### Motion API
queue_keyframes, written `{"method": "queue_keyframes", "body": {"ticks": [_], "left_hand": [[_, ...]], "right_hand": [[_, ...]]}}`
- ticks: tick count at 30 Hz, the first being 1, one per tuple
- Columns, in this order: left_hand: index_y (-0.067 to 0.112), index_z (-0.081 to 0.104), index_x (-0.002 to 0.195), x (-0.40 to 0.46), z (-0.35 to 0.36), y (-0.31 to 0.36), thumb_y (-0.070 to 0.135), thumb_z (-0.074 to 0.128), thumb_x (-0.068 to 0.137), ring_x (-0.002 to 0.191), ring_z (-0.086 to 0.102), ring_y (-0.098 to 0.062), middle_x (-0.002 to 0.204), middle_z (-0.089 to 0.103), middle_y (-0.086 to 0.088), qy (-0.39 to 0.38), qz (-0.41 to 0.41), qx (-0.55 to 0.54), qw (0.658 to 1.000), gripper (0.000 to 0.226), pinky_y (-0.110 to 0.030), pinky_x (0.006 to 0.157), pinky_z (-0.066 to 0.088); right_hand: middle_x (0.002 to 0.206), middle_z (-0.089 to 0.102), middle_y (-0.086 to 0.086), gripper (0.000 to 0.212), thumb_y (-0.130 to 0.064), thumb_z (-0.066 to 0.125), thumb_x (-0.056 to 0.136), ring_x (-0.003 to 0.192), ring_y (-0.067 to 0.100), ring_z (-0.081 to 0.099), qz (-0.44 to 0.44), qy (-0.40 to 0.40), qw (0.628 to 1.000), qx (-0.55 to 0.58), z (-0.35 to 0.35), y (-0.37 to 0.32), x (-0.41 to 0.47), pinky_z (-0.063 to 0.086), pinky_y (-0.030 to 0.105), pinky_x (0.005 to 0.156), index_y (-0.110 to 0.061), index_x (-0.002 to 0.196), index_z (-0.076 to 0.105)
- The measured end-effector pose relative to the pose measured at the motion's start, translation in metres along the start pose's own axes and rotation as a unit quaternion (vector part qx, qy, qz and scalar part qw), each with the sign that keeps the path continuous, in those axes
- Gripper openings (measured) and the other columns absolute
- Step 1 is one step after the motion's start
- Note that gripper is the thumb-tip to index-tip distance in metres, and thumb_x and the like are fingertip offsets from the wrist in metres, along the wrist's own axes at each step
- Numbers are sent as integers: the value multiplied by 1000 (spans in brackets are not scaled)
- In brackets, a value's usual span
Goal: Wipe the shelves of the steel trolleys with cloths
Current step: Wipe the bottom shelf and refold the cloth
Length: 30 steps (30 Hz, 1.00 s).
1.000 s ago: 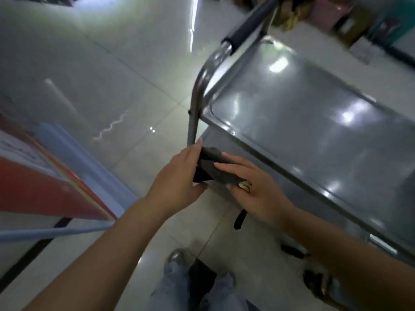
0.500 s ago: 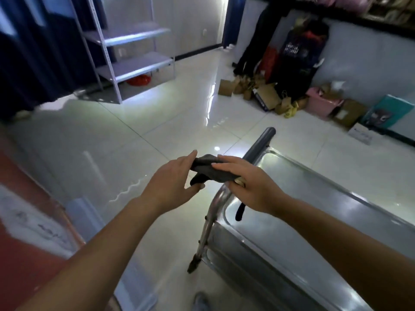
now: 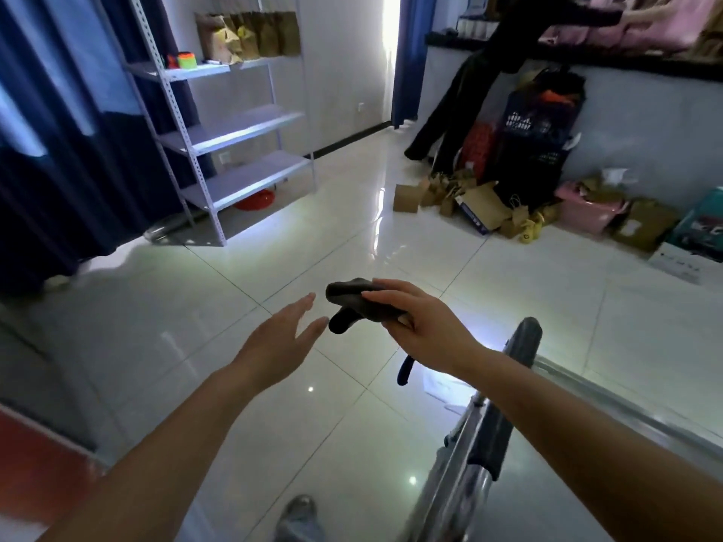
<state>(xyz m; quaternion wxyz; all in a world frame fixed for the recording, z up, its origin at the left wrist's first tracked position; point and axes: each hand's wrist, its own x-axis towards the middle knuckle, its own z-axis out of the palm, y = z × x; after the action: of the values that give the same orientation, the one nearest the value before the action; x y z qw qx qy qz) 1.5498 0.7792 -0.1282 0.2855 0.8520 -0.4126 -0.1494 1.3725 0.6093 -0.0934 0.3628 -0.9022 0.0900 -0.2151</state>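
The right hand (image 3: 422,326) holds a dark cloth (image 3: 354,299) in the air above the floor (image 3: 195,307). Its fingers lie over the top of the cloth and curl around it, and one rolled end of the cloth sticks out to the left below the fingers. A dark strap (image 3: 405,370) hangs under the right wrist; I cannot tell what it belongs to.

The left hand (image 3: 281,342) is empty, with its fingers straight and a little spread. Its fingertips are just beside the cloth but do not touch it.

The trolley (image 3: 587,393) stands at the near right, under the right forearm. Its handle (image 3: 520,346) has a dark grip, and the steel tube below it goes down toward the near edge of the view. The top shelf of the trolley is mostly hidden by the right arm. The cloth is not on the trolley; it is to the left of the handle and a little farther away.

At the far left a white rack (image 3: 234,131) stands before dark blue curtains (image 3: 58,150), with brown bags (image 3: 250,35) on its top shelf. At the far right, boxes (image 3: 485,207) and bags lie along the wall. A shoe (image 3: 299,516) shows at the near edge.
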Motion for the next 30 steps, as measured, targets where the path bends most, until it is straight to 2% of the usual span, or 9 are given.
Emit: {"method": "queue_keyframes", "body": {"ticks": [2,7,12,16,19,23,26,28,30], "left_hand": [[30,39,144,47,0,-24,53,40,96,127,43,-8,145,47,6,-24,-30,-105,994,53,-27,100,32],[27,43,142,157,-8,-101,50,41,97,129,46,-13,142,51,4,-101,-31,-82,991,50,-29,100,34],[26,45,140,248,-27,-119,47,40,99,125,47,-12,133,53,9,-143,-1,-98,985,47,-29,100,36],[27,64,95,308,-28,-98,49,35,95,95,59,-12,100,67,9,-179,10,-161,971,36,-25,73,42],[18,65,84,358,-18,-67,31,52,92,98,62,-20,85,68,1,-234,-91,-217,943,20,-31,81,44],[20,65,108,418,1,-34,24,53,94,107,64,-13,105,74,2,-347,-80,-350,866,19,-42,99,37],[18,67,111,467,18,-2,21,55,94,110,62,-20,107,73,-1,-357,-51,-332,871,21,-44,100,41],[20,69,108,502,35,30,19,59,92,105,65,-20,102,74,-1,-357,-32,-315,879,19,-43,97,46],[23,70,108,536,56,64,22,64,89,102,67,-18,98,75,1,-367,-9,-302,880,20,-39,93,49]], "right_hand": [[134,50,-16,51,7,55,84,115,6,55,16,22,1000,-1,16,16,34,45,18,93,-21,126,62],[131,50,-21,47,5,54,85,116,6,55,98,71,992,17,62,60,122,47,24,94,-21,124,62],[131,52,-18,45,5,55,86,113,6,57,141,81,986,22,87,80,191,47,24,93,-19,124,63],[127,48,-29,43,3,58,86,113,-6,52,154,110,982,19,81,92,229,42,12,90,-20,122,64],[131,52,-20,44,1,60,86,117,-2,52,158,139,978,14,62,108,251,45,18,92,-23,124,62],[133,53,-20,68,-17,61,87,118,-7,49,231,136,963,25,23,149,266,43,15,93,-46,142,32],[132,51,-21,92,-18,64,83,113,-20,44,302,115,944,67,-13,198,273,48,21,93,-54,145,6],[130,45,-27,101,-10,63,79,108,-14,50,331,101,933,100,-36,234,279,54,24,78,-58,143,1],[140,39,-16,105,-4,61,77,104,1,58,339,97,930,103,-58,272,288,54,25,66,-63,140,1]]}}
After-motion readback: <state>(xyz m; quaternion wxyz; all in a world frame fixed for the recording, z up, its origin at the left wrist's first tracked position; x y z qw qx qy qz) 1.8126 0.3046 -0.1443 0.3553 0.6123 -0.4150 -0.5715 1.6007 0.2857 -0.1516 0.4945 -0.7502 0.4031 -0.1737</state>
